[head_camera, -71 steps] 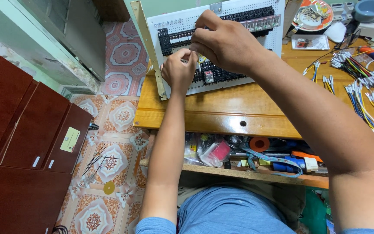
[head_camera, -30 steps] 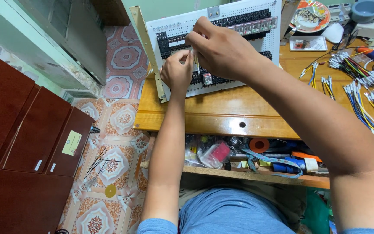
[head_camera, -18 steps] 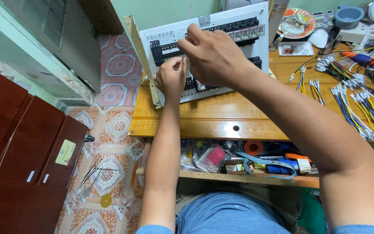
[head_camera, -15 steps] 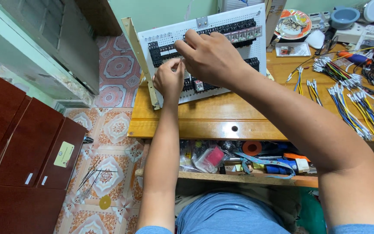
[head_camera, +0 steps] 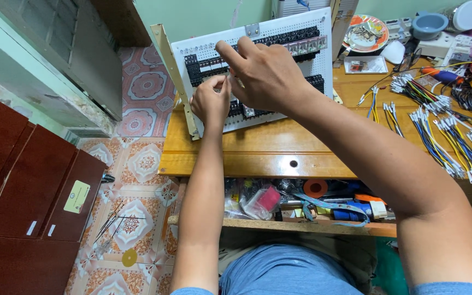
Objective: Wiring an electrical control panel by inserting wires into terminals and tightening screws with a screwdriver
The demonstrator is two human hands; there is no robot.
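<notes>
Left hand: our left hand [head_camera: 210, 101] is raised against the lower left of the panel, fingers curled together, thumb and forefinger pinched on something thin and pale that is too small for us to name.
Right hand: our right hand [head_camera: 266, 74] lies over the middle of the panel, just beside the left hand; the forefinger reaches up toward the top row of black parts, the other fingers bend down onto the board. Whether it grips anything, we cannot tell.
Panel: the white perforated panel [head_camera: 323, 57] stands tilted on the wooden workbench [head_camera: 258, 150], leaning back toward the wall, with rows of black terminal blocks [head_camera: 206, 64] along its top and middle.
Wires: bundles of coloured wires [head_camera: 449, 142] with white end sleeves lie spread on the right of the bench, well apart from both hands.
Back of bench: a patterned plate [head_camera: 368, 33] and a blue-grey bowl [head_camera: 428, 23] sit behind the panel.
Shelf below: an orange tape roll [head_camera: 316, 188] and mixed small parts fill the shelf under the bench top.
Floor: patterned tiles [head_camera: 137, 164] and dark red cabinets [head_camera: 23, 186] lie to our left.
</notes>
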